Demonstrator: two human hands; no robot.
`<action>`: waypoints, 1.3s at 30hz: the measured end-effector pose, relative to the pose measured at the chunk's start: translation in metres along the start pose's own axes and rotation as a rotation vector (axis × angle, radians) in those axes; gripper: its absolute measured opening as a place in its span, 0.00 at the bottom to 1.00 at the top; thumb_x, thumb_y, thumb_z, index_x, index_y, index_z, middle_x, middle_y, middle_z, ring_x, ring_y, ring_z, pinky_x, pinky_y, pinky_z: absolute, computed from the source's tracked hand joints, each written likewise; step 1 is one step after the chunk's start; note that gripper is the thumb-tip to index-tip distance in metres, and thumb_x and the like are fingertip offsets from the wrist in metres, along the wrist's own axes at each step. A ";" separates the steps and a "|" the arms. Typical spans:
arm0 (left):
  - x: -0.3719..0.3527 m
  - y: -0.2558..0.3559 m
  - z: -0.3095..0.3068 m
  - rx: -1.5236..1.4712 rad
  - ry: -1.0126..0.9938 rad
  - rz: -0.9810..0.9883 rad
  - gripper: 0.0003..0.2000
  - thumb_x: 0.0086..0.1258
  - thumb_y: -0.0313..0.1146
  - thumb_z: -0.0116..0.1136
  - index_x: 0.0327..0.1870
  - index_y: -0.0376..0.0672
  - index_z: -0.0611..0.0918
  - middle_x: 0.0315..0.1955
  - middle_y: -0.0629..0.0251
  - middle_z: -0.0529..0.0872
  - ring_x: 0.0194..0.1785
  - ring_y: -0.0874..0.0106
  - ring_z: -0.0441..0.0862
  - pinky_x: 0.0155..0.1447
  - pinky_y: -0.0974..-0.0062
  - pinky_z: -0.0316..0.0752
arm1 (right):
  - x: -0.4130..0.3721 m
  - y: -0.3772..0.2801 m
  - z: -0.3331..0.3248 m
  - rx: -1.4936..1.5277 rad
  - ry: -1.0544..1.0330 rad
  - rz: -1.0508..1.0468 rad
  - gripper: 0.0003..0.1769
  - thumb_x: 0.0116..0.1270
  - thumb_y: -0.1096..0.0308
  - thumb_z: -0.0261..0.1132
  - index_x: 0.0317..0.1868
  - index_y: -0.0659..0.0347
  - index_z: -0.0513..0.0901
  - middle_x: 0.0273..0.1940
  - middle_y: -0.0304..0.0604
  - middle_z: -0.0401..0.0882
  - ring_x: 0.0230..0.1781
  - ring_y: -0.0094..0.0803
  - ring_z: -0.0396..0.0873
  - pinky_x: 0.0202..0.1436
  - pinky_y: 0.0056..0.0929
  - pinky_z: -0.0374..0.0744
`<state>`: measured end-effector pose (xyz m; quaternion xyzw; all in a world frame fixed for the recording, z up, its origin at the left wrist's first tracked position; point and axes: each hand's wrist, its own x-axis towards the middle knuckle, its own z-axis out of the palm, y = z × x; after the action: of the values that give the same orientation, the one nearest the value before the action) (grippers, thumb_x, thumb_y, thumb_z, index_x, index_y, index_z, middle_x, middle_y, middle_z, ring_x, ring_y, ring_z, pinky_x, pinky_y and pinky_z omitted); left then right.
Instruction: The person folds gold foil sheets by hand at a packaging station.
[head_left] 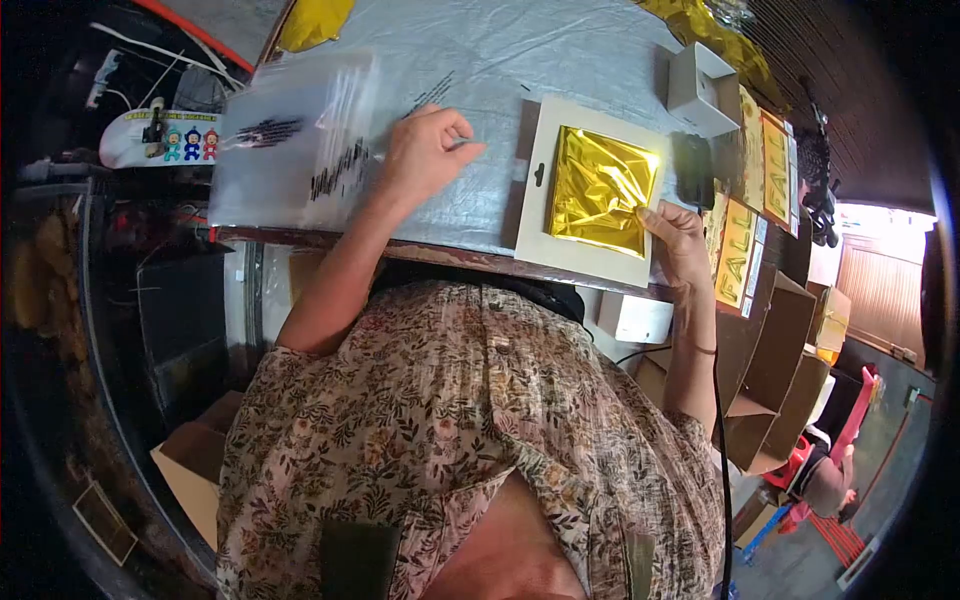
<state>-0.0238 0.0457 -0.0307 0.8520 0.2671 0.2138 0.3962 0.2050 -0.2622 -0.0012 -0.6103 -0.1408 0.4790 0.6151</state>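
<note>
- The right hand point(676, 238) pinches the edge of the pale card point(533, 222), thumb beside the gold foil point(603, 190); a light grip there should avoid creasing the foil.
- The left hand point(427, 150) is released, loosely curled; it would best steady the card's opposite edge.
- The foil lies on the card, at the near edge of the silvery worktop point(480, 95).
- Clear plastic bags point(270, 185) lie to the left; cardboard boxes point(775, 340) stand right.

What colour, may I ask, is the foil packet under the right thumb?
The foil packet is shiny gold, seen best in the head view.
</note>
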 end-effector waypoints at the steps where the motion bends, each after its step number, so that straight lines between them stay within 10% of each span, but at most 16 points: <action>1: 0.000 0.002 -0.001 0.000 0.000 -0.002 0.15 0.56 0.37 0.82 0.35 0.41 0.86 0.31 0.62 0.83 0.32 0.67 0.85 0.38 0.66 0.81 | 0.001 0.000 0.000 -0.003 -0.003 0.001 0.06 0.74 0.72 0.69 0.44 0.67 0.90 0.40 0.42 0.91 0.38 0.23 0.84 0.45 0.24 0.81; 39: 0.007 0.033 0.005 0.152 -0.095 0.039 0.09 0.65 0.35 0.71 0.35 0.38 0.87 0.23 0.58 0.88 0.25 0.68 0.87 0.34 0.67 0.80 | 0.014 -0.003 0.016 -0.114 0.080 0.084 0.07 0.70 0.69 0.74 0.34 0.63 0.91 0.26 0.32 0.85 0.21 0.14 0.73 0.24 0.18 0.67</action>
<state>-0.0063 0.0297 -0.0062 0.8938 0.2470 0.1601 0.3384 0.2016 -0.2409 -0.0007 -0.6684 -0.1173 0.4709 0.5637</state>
